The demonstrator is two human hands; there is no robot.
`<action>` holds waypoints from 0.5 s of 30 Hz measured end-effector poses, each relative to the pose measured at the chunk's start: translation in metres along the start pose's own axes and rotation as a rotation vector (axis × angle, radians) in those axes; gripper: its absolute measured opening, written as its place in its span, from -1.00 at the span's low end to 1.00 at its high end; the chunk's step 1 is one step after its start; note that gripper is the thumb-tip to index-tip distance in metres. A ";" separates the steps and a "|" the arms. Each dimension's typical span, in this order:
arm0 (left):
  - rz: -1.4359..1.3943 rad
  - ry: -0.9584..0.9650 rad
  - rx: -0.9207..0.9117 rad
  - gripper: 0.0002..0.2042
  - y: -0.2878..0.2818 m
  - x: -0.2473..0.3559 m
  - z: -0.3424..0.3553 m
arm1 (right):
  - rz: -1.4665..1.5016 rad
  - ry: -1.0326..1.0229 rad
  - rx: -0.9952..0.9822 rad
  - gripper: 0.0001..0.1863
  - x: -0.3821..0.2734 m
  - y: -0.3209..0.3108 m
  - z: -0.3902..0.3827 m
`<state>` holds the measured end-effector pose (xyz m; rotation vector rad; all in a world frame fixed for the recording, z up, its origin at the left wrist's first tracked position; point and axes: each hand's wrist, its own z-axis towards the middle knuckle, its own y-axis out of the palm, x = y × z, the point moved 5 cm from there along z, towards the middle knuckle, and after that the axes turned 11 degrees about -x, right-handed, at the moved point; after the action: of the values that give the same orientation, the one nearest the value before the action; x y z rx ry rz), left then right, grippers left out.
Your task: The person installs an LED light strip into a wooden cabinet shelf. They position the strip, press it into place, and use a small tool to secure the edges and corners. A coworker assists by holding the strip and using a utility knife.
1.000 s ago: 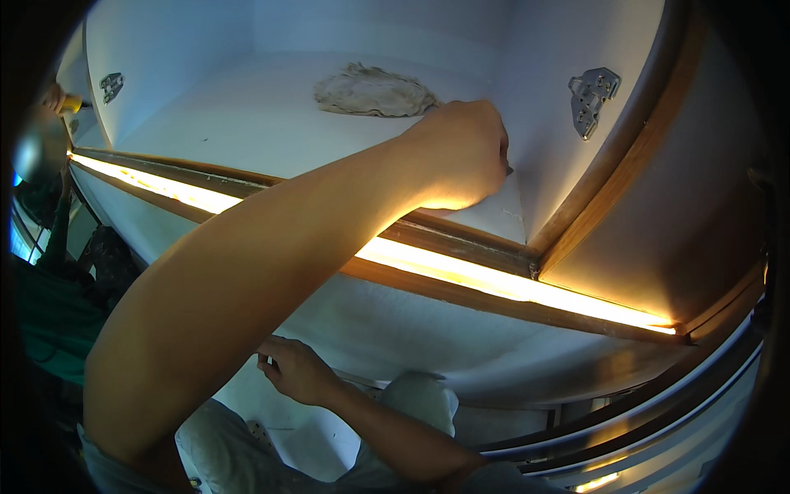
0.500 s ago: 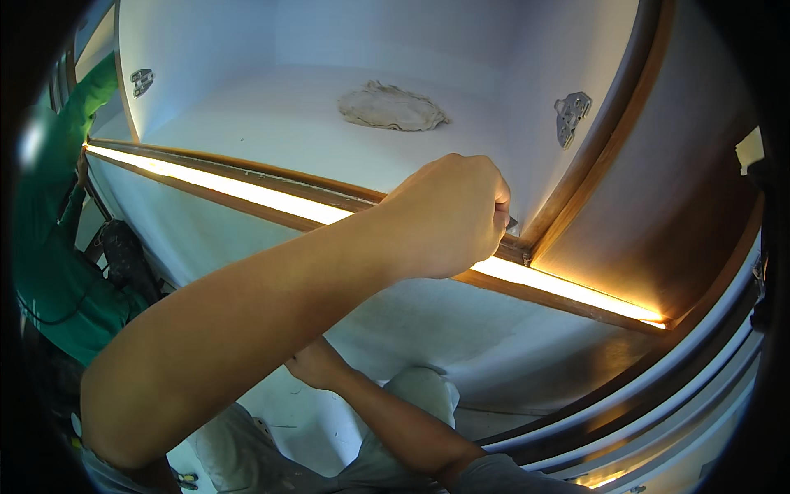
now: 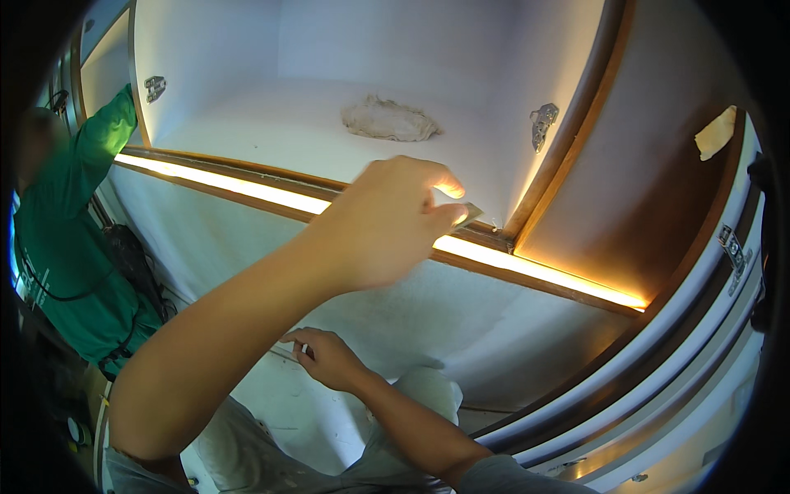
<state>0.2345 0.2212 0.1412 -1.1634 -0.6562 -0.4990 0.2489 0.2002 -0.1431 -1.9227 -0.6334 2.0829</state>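
My left hand (image 3: 395, 218) reaches across to the cabinet's wooden front rail (image 3: 473, 232). Between its thumb and fingers is a small flat greyish piece (image 3: 469, 216) with a pointed corner, its kind not clear. The piece is just above the rail, near the corner where the upright wooden post (image 3: 568, 136) meets it. Lower down, my right hand (image 3: 329, 359) hangs over my lap, fingers loosely bent and the index finger pointing left; I see nothing in it.
A crumpled beige cloth (image 3: 391, 119) lies on the white cabinet floor. Metal hinges (image 3: 543, 125) are fixed to the side walls. A lit strip (image 3: 568, 284) runs along the rail. At left, a person in a green top (image 3: 74, 239) works close by. Curved panels (image 3: 658, 370) stand at right.
My left hand has moved left along the rail, and the piece in it shows more. My right hand has come out from under the left forearm. The view has shifted slightly.
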 end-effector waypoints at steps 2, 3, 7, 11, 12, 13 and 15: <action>-0.113 -0.006 0.098 -0.62 -0.008 -0.009 -0.030 | 0.081 -0.069 0.032 -0.65 -0.021 -0.007 -0.020; -0.200 -0.052 0.186 -0.62 -0.011 -0.018 -0.046 | 0.122 -0.052 0.034 -0.67 -0.030 -0.010 -0.030; -0.534 -0.018 0.510 -0.62 0.007 -0.045 -0.102 | 0.093 -0.354 0.451 -0.55 -0.095 -0.045 -0.088; -0.807 -0.061 0.674 -0.63 0.055 -0.057 -0.128 | 0.166 -0.322 0.615 -0.40 -0.144 -0.071 -0.123; -0.881 -0.036 0.676 -0.62 0.062 -0.060 -0.129 | 0.103 -0.315 0.599 -0.37 -0.156 -0.072 -0.123; -0.901 -0.024 0.707 -0.63 0.065 -0.063 -0.132 | 0.034 -0.277 0.574 -0.34 -0.166 -0.072 -0.122; -0.936 -0.022 0.735 -0.64 0.068 -0.070 -0.136 | -0.126 -0.180 0.540 -0.31 -0.177 -0.071 -0.117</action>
<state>0.2587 0.1161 0.0131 -0.1102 -1.2698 -0.9184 0.3752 0.2001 0.0419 -1.3750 -0.1818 2.0852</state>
